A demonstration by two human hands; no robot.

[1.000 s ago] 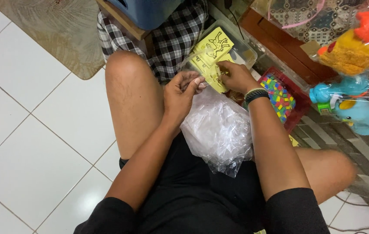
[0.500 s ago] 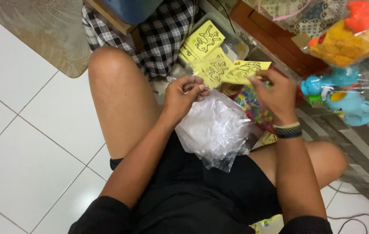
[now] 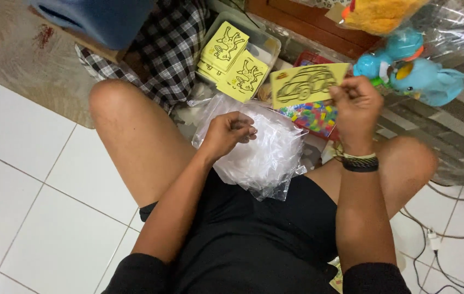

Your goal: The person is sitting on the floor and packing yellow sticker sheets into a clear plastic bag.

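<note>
Up high, yellow card pinched in right hand.

Seated person, knees bent apart. Left hand curls loosely, fingers pinched together. Right hand is raised, fingers closed in a grip, wristband on wrist.

A clear plastic tray on the floor holds stacks of yellow cards printed with black animal outlines. Just left of it lies a black-and-white checked cloth, partly under a blue tub. At the upper right sit blue toy birds and a yellow plush toy, both wrapped in clear plastic. Cables trail over the white floor tiles.
</note>
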